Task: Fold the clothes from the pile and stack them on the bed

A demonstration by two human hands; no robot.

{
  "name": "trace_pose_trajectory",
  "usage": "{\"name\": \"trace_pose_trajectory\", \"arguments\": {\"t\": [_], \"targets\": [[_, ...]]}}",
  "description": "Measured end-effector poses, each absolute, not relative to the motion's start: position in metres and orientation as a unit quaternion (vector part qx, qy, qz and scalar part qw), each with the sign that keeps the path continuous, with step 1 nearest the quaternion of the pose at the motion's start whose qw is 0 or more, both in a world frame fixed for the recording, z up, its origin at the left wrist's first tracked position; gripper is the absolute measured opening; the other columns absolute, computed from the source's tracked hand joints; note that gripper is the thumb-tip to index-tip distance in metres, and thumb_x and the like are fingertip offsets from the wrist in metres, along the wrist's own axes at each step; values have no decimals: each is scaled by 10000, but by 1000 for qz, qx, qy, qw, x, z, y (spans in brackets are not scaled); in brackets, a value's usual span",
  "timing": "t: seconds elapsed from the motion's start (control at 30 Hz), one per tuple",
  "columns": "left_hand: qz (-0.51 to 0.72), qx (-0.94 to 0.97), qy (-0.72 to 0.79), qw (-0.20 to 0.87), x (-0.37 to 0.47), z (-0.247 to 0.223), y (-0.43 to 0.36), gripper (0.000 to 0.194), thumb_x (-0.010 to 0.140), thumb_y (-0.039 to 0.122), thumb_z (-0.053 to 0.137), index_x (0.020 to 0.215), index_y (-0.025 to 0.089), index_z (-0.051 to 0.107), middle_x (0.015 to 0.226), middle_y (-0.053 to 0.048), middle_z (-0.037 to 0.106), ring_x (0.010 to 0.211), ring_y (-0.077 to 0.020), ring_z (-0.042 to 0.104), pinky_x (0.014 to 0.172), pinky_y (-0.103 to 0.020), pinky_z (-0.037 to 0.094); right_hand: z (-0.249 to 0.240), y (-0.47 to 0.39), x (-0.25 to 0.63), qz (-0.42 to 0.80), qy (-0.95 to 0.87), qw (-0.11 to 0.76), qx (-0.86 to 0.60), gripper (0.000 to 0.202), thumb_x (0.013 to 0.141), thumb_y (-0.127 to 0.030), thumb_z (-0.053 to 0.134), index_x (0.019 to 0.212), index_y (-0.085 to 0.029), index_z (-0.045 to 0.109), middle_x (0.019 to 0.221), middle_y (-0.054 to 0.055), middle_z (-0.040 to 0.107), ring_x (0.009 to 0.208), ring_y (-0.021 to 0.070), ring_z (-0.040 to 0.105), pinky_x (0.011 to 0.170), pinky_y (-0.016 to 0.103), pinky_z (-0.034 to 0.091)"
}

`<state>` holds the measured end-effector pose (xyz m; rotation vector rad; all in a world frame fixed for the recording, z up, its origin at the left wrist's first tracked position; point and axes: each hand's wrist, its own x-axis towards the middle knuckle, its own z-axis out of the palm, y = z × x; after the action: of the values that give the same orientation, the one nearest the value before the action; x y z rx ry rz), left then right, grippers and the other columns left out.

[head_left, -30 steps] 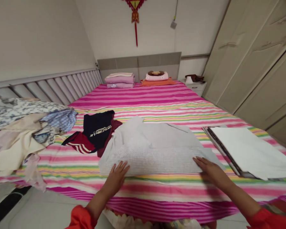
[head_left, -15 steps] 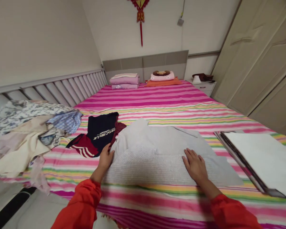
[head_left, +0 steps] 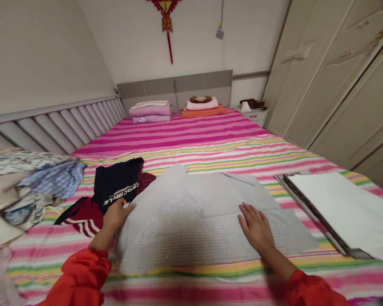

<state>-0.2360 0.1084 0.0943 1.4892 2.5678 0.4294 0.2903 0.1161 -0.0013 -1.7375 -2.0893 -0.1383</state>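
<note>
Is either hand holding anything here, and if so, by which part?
The left hand appears to pinch the light grey garment by its left edge; the right hand lies flat on it, holding nothing.

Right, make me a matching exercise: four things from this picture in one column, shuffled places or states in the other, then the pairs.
1. Left hand
2. Right hand
3. Dark shirt
4. Stack

A. white on top
B. palm down on the grey garment
C. bears pale lettering
D. at the grey garment's edge, by the dark shirt

Pairs: 1-D, 2-B, 3-C, 4-A
</note>
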Motion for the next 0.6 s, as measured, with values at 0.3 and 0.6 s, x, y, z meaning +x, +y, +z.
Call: {"name": "trace_pose_trajectory", "arguments": {"t": [0.3, 0.6], "targets": [[213, 787, 576, 57, -90, 49, 115, 402, 948, 357, 376, 1206, 231, 658, 1318, -68, 651, 1225, -204, 588, 1068, -390, 449, 5, 113, 287, -23, -749, 190, -634, 474, 975, -345, 328, 1359, -227, 578, 1421, 97, 573, 1321, 272, 496, 1080, 501, 354], [173, 813, 555, 25, -36, 3, 114, 430, 983, 330, 378, 1379, 276, 535, 1468, -41, 529, 1382, -220, 436, 1125, -469, 364, 32, 153, 300, -3, -779, 172, -603, 419, 994, -371, 337, 1111, -203, 702, 1130, 120, 707, 1020, 246, 622, 873, 382, 457]]}}
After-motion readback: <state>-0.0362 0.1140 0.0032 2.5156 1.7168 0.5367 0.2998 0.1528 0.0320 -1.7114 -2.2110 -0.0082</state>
